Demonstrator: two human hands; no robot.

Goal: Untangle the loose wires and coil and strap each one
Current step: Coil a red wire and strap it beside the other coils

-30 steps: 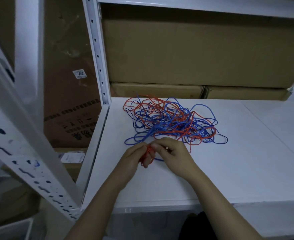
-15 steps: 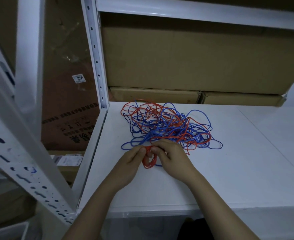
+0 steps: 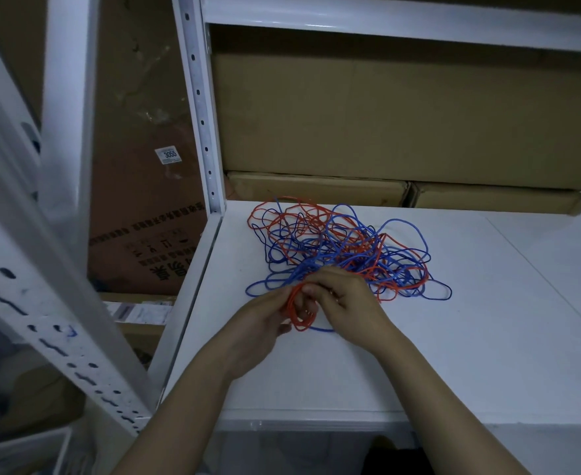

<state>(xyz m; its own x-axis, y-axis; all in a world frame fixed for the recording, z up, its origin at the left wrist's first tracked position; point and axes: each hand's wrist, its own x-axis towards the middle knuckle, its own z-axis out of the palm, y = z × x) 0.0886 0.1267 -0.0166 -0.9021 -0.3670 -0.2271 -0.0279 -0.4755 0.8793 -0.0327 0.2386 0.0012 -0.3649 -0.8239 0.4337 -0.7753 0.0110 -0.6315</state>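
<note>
A tangle of red and blue wires lies on the white shelf board, toward its back left. At the tangle's near edge both hands meet over a small red wire coil. My left hand holds the coil's left side with curled fingers. My right hand pinches the red wire at the coil's top, its fingers curled over it. A short blue wire loop shows under the right hand. The red wire runs from the coil back into the tangle.
A white slotted upright stands left of the shelf. Brown cardboard boxes fill the back under an upper white shelf. Another carton stands behind the upright. A slanted white perforated beam crosses the left foreground.
The red coil between my hands has grown a little larger. Both hands stayed at the tangle's near edge while the camera shifted slightly.
</note>
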